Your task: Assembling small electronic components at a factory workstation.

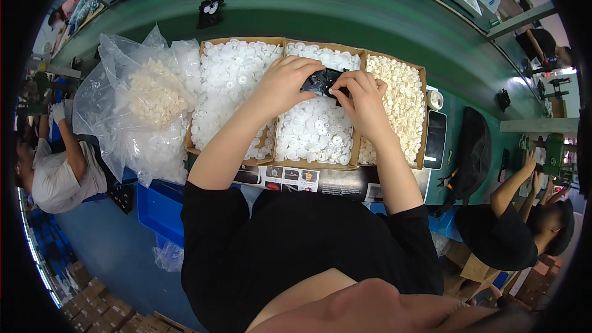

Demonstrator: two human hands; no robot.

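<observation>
Steadying the black part [314, 84] over the middle tray [313, 165] of white pieces [316, 135], your left hand [285, 81] clamps its left end; your right hand [364, 100] bunches its fingertips at the other — likely fitting something small, which calls for careful alignment. Fingers hide the contact — whether the right ones pinch anything, I can't tell.

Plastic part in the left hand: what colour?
The plastic part is black; see head view.

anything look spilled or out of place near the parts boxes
Nothing looks clearly spilled. A phone and a black bag lie to the right of the boxes, slightly odd because they look like personal belongings.
</observation>
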